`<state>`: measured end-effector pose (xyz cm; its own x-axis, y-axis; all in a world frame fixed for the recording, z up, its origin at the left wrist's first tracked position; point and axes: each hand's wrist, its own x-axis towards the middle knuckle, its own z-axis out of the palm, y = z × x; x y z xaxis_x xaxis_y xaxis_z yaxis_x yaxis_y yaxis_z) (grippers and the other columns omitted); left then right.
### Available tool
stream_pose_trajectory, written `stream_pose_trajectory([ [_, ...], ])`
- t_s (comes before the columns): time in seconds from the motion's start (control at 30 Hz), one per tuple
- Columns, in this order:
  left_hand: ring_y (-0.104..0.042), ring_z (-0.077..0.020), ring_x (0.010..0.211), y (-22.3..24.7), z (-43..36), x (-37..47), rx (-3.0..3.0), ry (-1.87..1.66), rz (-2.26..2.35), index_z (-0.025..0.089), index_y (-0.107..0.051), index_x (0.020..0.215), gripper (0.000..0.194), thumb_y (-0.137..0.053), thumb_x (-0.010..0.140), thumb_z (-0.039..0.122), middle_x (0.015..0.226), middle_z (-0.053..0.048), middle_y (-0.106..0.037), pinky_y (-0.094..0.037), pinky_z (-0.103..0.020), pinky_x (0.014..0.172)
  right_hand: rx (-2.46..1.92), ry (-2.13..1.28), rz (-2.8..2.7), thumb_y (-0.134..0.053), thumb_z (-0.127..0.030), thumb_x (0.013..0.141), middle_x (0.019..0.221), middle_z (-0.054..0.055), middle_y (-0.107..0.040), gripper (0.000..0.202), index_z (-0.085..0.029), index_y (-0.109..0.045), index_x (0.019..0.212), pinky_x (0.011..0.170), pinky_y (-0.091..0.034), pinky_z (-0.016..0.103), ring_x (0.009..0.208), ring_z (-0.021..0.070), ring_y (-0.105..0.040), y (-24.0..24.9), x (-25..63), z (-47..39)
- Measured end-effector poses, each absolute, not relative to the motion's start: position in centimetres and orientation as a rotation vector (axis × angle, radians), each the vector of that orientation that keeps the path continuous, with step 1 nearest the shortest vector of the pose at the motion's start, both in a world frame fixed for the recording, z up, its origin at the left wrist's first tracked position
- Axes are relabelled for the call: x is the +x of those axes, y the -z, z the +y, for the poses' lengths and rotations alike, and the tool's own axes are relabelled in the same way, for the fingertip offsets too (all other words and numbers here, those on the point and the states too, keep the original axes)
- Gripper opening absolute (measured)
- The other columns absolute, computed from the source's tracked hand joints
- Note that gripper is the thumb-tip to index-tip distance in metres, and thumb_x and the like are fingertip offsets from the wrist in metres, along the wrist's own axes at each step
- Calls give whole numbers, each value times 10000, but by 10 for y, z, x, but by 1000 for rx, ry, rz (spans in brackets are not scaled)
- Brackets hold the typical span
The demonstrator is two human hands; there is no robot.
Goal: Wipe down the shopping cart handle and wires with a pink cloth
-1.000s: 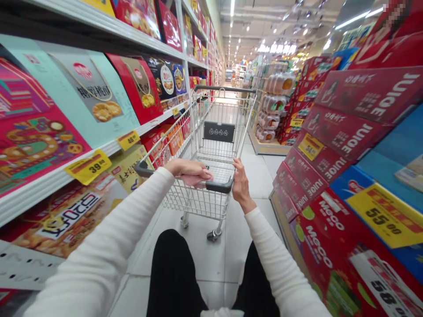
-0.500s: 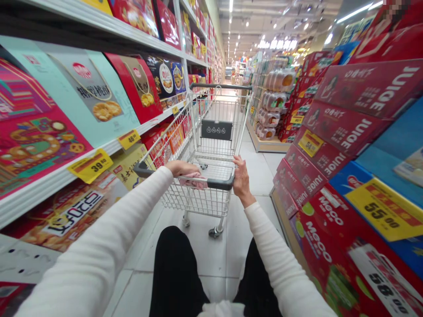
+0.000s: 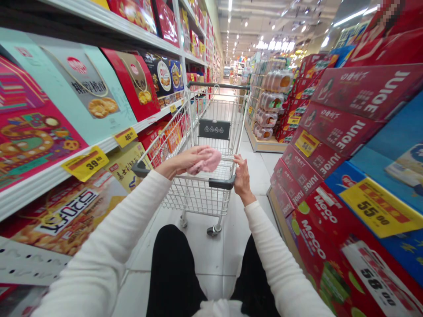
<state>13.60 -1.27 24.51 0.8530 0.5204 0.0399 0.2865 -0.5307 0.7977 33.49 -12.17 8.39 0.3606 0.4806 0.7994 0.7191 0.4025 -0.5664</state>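
A wire shopping cart (image 3: pixel 198 204) with dark grey plastic parts stands in front of my knees. My left hand (image 3: pixel 180 162) is closed on a crumpled pink cloth (image 3: pixel 210 160), held just above the cart's push handle (image 3: pixel 222 182). The cloth hangs forward past the fingertips, over the basket. At the cart's near right corner, my right hand (image 3: pixel 243 179) curls its fingers over the side rim. The palm side of that hand is partly hidden.
On the left, shelves (image 3: pixel 122 125) hold boxed gifts with yellow price tags. Stacked red cartons (image 3: pixel 357 97) line the right side close to the cart. Farther ahead, a low pallet (image 3: pixel 266 144) carries packed goods. White floor tiles (image 3: pixel 211 259) lie under the cart.
My left hand has lifted the pink cloth off the push handle, up and slightly to the right. The right hand stays at the cart's corner. The view has shifted slightly.
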Motion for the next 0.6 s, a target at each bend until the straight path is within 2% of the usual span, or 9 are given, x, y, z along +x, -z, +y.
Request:
stream_pose_trajectory([
  [0.13,-570,-200,1159,-212,-39,131,2340,-1372,562,243,-567,1322,347,-509,1020,403,1251,-66,-635,-460,-393,1051,-1212,187,-1234,-211,-524,1077,1478,83,-608,455,-284,-548,1267,1333,-125,634,1533,238,-432,-83,331,-120],
  [0.2,-551,-212,1130,-171,-49,129,2483,-1639,547,289,-630,1235,245,-531,1024,364,1177,-65,-632,-445,-421,1037,-1210,178,-1222,-209,-528,1076,1482,85,-604,458,-284,-545,1269,1334,-118,633,1533,236,-431,-83,329,-119],
  [0.3,-537,-227,1036,-101,-51,124,2670,-1713,592,336,-701,959,33,-682,944,314,936,-37,-606,-408,-456,1020,-1219,172,-1232,-202,-528,1077,1495,93,-593,469,-274,-543,1273,1333,-128,631,1540,236,-422,-84,327,-119],
  [0.4,-527,-225,926,-51,-49,122,2732,-1669,673,333,-697,802,124,-705,918,289,809,-28,-551,-388,-482,1003,-1228,181,-1240,-196,-537,1075,1488,99,-599,483,-271,-547,1273,1333,-137,624,1547,240,-413,-86,327,-120],
  [0.5,-542,-216,890,-30,-53,126,2748,-1720,638,336,-711,797,132,-704,924,303,785,-24,-566,-398,-469,973,-1226,184,-1236,-197,-542,1074,1476,98,-607,488,-271,-549,1278,1329,-135,635,1537,249,-427,-86,328,-121],
  [0.6,-577,-213,918,-24,-63,130,2793,-1784,609,342,-738,887,88,-693,944,293,816,-27,-628,-403,-460,973,-1213,177,-1234,-205,-550,1073,1470,94,-611,486,-274,-546,1282,1326,-145,637,1533,253,-431,-86,331,-121],
])
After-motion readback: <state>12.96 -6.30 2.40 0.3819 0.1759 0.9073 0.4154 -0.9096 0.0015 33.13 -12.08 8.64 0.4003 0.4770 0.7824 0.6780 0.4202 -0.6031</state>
